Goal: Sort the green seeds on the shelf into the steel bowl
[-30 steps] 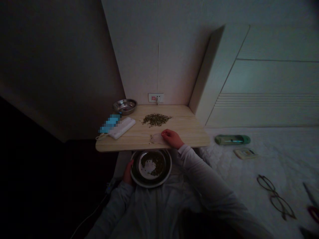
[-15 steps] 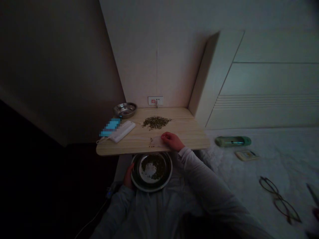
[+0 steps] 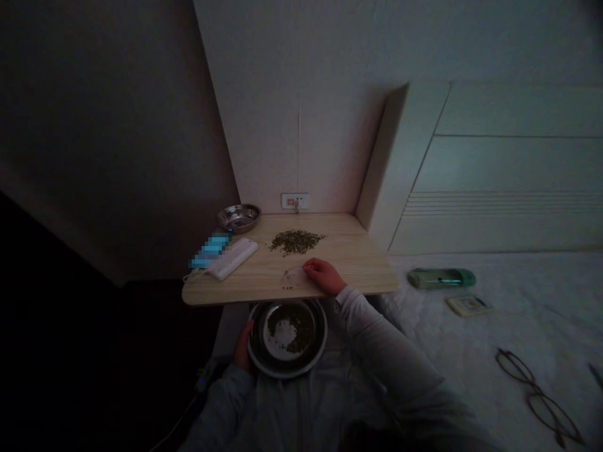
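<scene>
My left hand (image 3: 244,347) grips the rim of a metal bowl (image 3: 287,338) held below the front edge of a small wooden table (image 3: 358,263). The bowl holds small dark green beans and some pale ones. My right hand (image 3: 321,275) rests on the table near its front edge, fingers curled beside a few loose beans (image 3: 288,280) and a faint pale patch. Whether it pinches anything is unclear in the dim light. A heap of green beans (image 3: 296,241) lies farther back on the table.
A second metal dish (image 3: 238,216) stands at the table's back left. A white flat object (image 3: 233,258) and a blurred blue item (image 3: 210,249) lie at the left. A wall socket (image 3: 294,201) is behind. On the bed: green case (image 3: 441,277), small box (image 3: 469,305), glasses (image 3: 537,395).
The view has tilted, so everything sits lower in the picture. My right hand stays by the loose beans at the table's front; my left hand keeps holding the bowl.
</scene>
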